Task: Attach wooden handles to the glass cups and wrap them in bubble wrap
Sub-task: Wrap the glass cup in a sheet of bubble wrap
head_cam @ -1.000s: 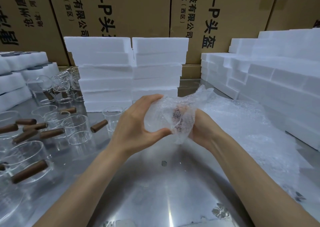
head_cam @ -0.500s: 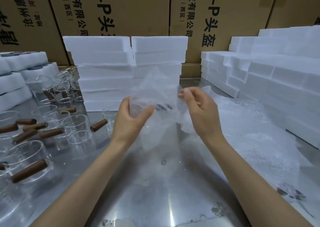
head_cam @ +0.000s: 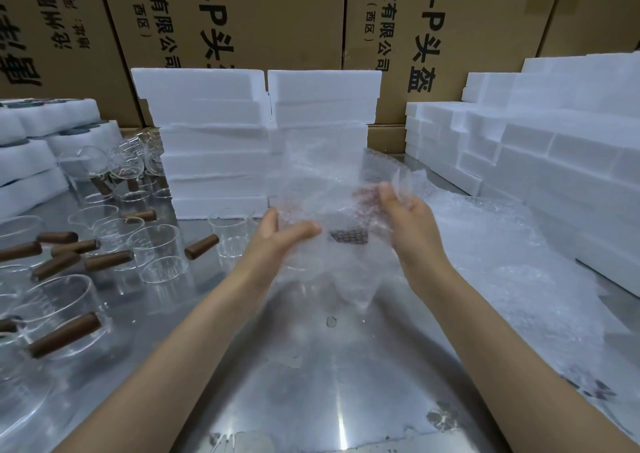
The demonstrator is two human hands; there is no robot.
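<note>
**Hands on bubble wrap, mid-air over steel table**

Left hand (head_cam: pixel 277 241): raised above table (head_cam: pixel 311 383), fingers loosely extended, thumb lying across near face of bubble wrap sheet (head_cam: pixel 322 189). Right hand (head_cam: pixel 408 224): palm turned inward, fingers slightly bent, touching opposite edge of same sheet; firm pinch cannot be confirmed through the blur. Dark wooden handle (head_cam: pixel 348 236) visible through wrap between both hands, presumably on a cup inside; glass itself not discernible. Further bubble wrap pile (head_cam: pixel 519 262) spread on table at right. Glass cups (head_cam: pixel 152 241) with handles fitted, grouped at left. Foam blocks (head_cam: pixel 256 141) stacked behind, cardboard cartons (head_cam: pixel 277 12) beyond.
</note>
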